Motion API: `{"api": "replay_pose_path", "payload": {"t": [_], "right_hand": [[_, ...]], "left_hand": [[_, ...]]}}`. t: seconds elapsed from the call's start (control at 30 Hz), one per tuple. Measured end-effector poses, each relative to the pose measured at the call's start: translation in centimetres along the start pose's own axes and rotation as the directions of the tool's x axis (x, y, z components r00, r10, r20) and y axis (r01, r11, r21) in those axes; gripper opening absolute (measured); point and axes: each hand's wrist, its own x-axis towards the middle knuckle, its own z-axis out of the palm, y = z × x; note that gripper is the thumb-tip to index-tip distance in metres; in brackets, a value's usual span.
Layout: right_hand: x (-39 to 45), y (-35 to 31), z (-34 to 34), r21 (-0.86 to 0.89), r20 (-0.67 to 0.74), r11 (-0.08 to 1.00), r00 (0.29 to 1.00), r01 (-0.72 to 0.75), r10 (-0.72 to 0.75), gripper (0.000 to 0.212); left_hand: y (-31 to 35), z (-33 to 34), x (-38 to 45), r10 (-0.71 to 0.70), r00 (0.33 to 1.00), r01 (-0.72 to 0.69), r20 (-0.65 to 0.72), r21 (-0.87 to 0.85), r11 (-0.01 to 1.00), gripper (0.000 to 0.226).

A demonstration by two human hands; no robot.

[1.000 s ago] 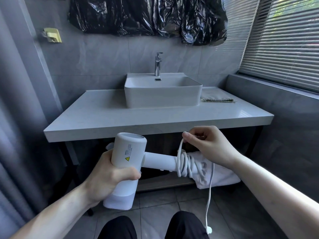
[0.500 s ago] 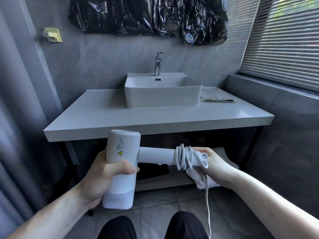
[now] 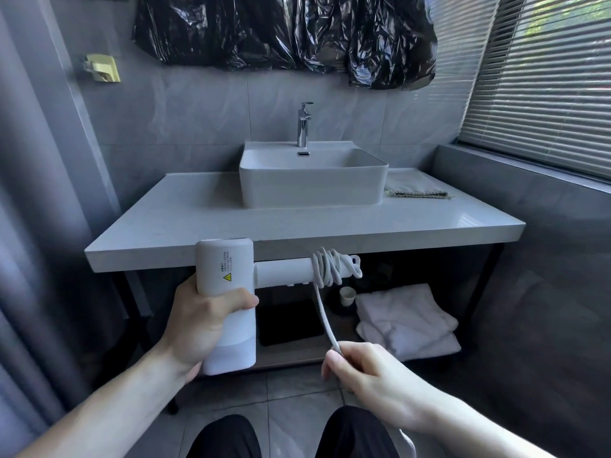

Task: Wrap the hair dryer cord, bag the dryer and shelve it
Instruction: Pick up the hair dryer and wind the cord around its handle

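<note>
Head cam: left hand [image 3: 206, 325] clenched round the body of the white hair dryer [image 3: 226, 302], held in front of the counter [image 3: 172, 226] edge, barrel upright, handle sticking out to the right, approx level. Cord [image 3: 325, 312] wound in several loops near the handle's far end; from there one strand runs down & toward the camera into the right hand [image 3: 367, 375], which pinches it between thumb & fingers, strand pulled fairly straight. Sink [image 3: 312, 180] sits on the counter w/ tap [image 3: 303, 123] behind it, folded cloth [image 3: 415, 188] just beside the sink on the right. Shelf [image 3: 291, 352] under the counter holds stacked white towels [image 3: 408, 320] & a small cup [image 3: 347, 295] near them. Black plastic [image 3: 284, 31] hangs on the wall above; blinds [image 3: 545, 77] at right.
</note>
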Motion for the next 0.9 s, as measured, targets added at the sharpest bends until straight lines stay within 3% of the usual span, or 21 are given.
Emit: {"api": "replay_pose_path", "payload": {"t": [0.17, 0.37, 0.5, 0.63, 0.9], "right_hand": [[-1.0, -1.6, -1.8, -0.15, -0.055, 0.985, 0.994, 0.082, -0.091, 0.034], [-1.3, -3.5, -4.5, -0.206, -0.197, 0.965, 0.96, 0.16, -0.201, 0.031], [-0.6, -4.0, -5.9, -0.101, -0.27, 0.982, 0.945, 0.162, -0.183, 0.035], [0.6, -4.0, -7.1, -0.131, -0.352, 0.981, 0.918, 0.146, -0.184, 0.031], [3.1, -3.8, -8.5, -0.078, -0.394, 0.992, 0.911, 0.099, -0.122, 0.039]], "left_hand": [[-0.6, -0.1, 0.6, 0.04, 0.999, -0.036, -0.034, 0.118, 0.992, 0.03], [-2.1, -0.5, 0.7, 0.006, 1.0, -0.001, -0.023, 0.196, 0.981, 0.037], [-2.5, -0.5, 0.3, 0.03, 0.998, -0.043, 0.052, 0.264, 0.964, 0.049], [-2.2, -0.5, -0.2, 0.055, 0.986, -0.101, 0.158, 0.298, 0.949, 0.056], [-1.3, -0.3, -1.2, 0.081, 0.965, -0.162, 0.249, 0.326, 0.931, 0.047]]}}
